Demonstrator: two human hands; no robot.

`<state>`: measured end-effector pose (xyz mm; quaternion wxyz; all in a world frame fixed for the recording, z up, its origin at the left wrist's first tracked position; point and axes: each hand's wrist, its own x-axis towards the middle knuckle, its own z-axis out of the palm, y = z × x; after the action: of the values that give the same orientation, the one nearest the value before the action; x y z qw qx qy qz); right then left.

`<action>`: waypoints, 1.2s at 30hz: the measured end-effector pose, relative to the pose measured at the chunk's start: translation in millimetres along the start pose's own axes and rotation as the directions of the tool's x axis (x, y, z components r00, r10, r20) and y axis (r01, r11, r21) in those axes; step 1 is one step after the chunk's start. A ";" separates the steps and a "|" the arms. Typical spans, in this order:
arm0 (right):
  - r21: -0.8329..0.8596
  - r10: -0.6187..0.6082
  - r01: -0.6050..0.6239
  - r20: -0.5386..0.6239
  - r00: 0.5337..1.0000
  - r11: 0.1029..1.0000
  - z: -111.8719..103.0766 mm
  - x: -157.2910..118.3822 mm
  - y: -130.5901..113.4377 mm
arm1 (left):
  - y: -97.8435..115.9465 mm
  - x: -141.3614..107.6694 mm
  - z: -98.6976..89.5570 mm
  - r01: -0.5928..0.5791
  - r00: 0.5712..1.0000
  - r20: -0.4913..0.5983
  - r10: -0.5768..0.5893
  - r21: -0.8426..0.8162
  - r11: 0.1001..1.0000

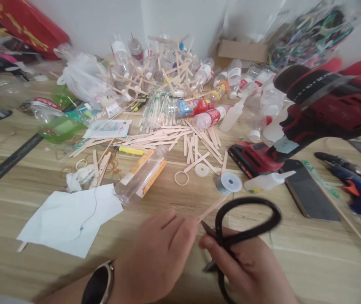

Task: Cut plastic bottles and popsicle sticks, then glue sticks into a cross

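My left hand (160,249), with a watch on its wrist, is closed at the bottom middle. A thin wooden stick (212,209) sticks out from its fingers toward the upper right. Close beside it on the right, my right hand (246,264) is closed round black-handled scissors (248,202). The scissor blades are parted, and one tip reaches the stick close to my left fingers. Just beyond the hands lie a spool of thread (231,182) and a clear ring (181,178). To the left, a clear bottle (142,175) lies beside white paper (63,219).
Wooden sticks (158,137) and plastic bottles (210,116) crowd the table's far side. At right are a red drill (329,109), a glue bottle (267,181), a phone (310,190) and a blue glue gun (354,185). A black rod (9,162) lies at left.
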<state>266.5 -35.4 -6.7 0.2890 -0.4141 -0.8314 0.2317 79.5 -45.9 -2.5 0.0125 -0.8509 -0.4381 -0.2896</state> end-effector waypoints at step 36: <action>-0.578 -0.344 0.277 -0.007 0.939 0.767 -5.9 -1.7 3.9 | 4.2 6.3 -11.9 0.471 0.874 0.308 -0.376 -0.348 0.810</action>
<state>273.5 -33.8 -5.4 0.2329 -0.3501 -0.9016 -0.1016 79.8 -47.1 11.6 -0.2822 -0.7410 -0.5450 -0.2726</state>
